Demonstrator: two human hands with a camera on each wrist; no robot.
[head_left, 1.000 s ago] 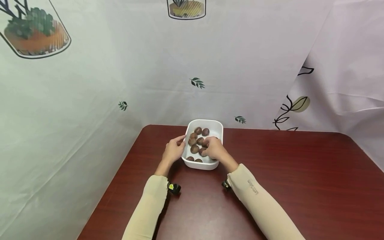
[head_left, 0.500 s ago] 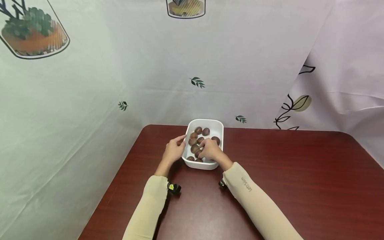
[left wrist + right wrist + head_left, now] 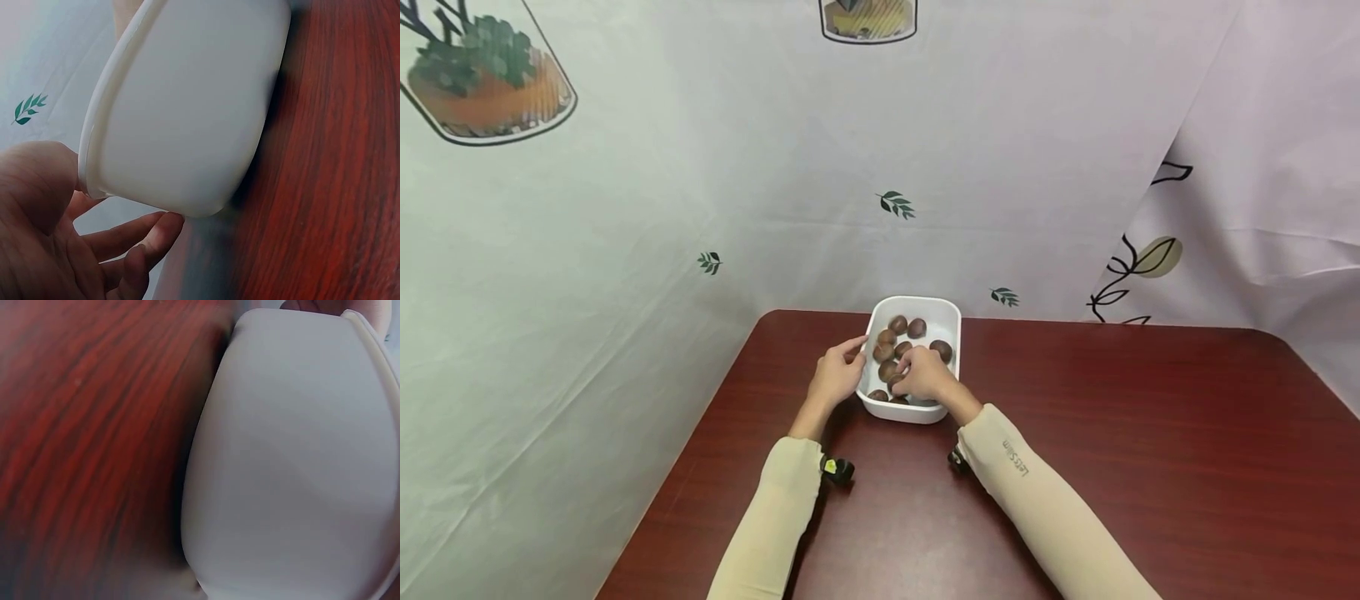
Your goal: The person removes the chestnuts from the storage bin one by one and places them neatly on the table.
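One brown ball (image 3: pixel 895 380) is pinched by the right grip (image 3: pixel 923 375), others (image 3: pixel 884 352) left in the tub (image 3: pixel 917 413) touched by the relaxed left grip (image 3: pixel 835 377).

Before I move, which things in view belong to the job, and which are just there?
In the job:
- white tub
- brown round items inside it
- left hand, touching the tub
- right hand, among the items

Just there:
- red-brown table
- leaf-printed backdrop

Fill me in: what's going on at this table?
A person's left hand touches the left side of a white tub standing on a dark red table. The right hand is inside the tub, its fingers at one of the brown rounded items. Whether they grip it is unclear; several others lie in the tub around the hand.
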